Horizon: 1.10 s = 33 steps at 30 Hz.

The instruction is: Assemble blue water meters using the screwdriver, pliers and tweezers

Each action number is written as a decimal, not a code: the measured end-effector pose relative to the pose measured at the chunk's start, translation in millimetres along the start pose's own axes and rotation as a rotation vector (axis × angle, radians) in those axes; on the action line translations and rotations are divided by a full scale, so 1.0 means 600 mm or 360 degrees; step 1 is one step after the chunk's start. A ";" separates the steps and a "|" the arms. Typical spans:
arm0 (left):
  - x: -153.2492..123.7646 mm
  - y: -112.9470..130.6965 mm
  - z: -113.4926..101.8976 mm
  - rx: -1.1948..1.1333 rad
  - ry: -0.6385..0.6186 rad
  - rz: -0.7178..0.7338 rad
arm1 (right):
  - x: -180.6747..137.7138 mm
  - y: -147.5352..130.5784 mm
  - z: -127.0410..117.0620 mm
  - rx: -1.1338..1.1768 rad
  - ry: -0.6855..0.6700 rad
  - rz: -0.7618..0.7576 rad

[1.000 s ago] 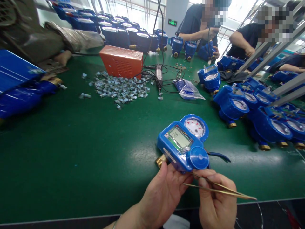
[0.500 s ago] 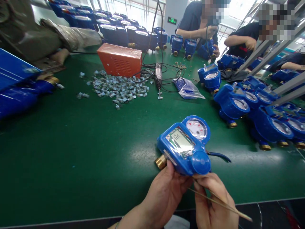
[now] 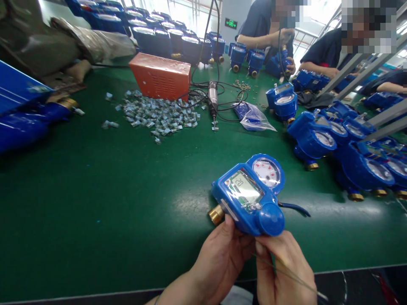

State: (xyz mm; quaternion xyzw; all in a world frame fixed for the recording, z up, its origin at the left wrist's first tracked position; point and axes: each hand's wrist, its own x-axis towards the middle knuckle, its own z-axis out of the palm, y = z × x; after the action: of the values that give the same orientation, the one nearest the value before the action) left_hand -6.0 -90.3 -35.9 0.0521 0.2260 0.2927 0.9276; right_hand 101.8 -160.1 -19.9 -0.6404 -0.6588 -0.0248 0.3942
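A blue water meter [image 3: 240, 195] is tilted above the front of the table, its small display and round dial facing up. My left hand [image 3: 219, 258] grips its near left side, thumb beside the brass fitting [image 3: 216, 214]. Under the meter's near edge, my right hand [image 3: 286, 267] pinches a thin wire-like strand [image 3: 295, 277] that trails off to the lower right. The strand's upper end is hidden among my fingers and below the meter. From the meter's right side sticks out a short dark blue cable [image 3: 295, 207].
Behind lie a heap of small clear-and-blue parts [image 3: 159, 114], an orange box [image 3: 160, 76], a corded electric screwdriver [image 3: 212, 99] and a plastic bag of blue pieces [image 3: 252, 116]. More blue meters [image 3: 318, 140] stand at the right. Co-workers [image 3: 260, 25] sit at the far side.
The meter has shifted slightly to the right in view. My right hand's fingers have moved a little, and the strand now looks thinner and more blurred.
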 end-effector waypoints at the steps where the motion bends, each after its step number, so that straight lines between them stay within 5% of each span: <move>1: -0.001 0.000 0.000 -0.0008 -0.0001 -0.0007 | 0.000 -0.001 0.000 -0.0009 0.0007 0.0005; 10: 0.003 0.006 0.011 -0.0050 -0.0023 0.0036 | -0.008 -0.004 0.014 0.0137 -0.0008 0.0344; 18: 0.006 0.007 0.014 0.0086 0.0114 -0.0007 | 0.000 0.016 0.012 0.0835 -0.0127 0.1068; 23: 0.008 0.009 0.014 0.0056 0.0092 -0.0017 | -0.005 0.027 0.018 0.1204 -0.0115 0.1290; 27: 0.007 0.010 0.014 0.0039 0.0061 -0.0028 | -0.008 0.021 0.020 0.1191 -0.0054 0.1200; 33: 0.007 0.011 0.014 -0.0029 0.0022 0.0002 | -0.005 0.009 0.022 0.0634 0.0266 0.0593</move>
State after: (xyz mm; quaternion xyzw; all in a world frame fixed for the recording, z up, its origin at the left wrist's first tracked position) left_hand -2.6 -82.1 -28.3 0.0418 0.2297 0.2958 0.9263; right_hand 99.7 -154.5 -33.7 -0.6562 -0.4867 0.1253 0.5629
